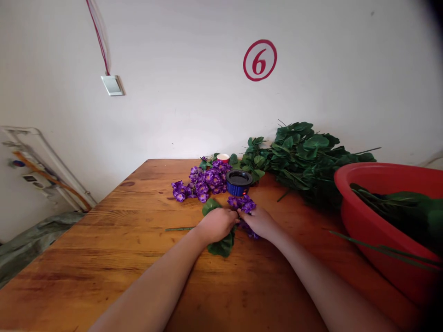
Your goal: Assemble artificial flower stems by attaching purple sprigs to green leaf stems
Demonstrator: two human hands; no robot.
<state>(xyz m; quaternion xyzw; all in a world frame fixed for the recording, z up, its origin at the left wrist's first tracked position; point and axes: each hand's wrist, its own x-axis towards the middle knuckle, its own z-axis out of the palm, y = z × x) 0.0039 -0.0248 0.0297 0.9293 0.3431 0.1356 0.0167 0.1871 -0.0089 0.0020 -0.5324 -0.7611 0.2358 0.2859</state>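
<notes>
My left hand is closed around an artificial leafy stem; its green leaves stick out above and below the fist, and the bare stalk points left. Close against it, my right hand grips a bunch of purple artificial flowers, with blossoms showing above and below the fingers. The fingertips of both hands meet, and the spot where stem and flowers join is hidden. Just beyond them stands a small blue pot with a black rim, dark contents and a lit red light.
More purple flowers lie left of the pot, with a small red-and-white round container behind. A heap of green leaf stems rests against the wall. The red basin at the right holds more greenery, one stalk overhanging its side.
</notes>
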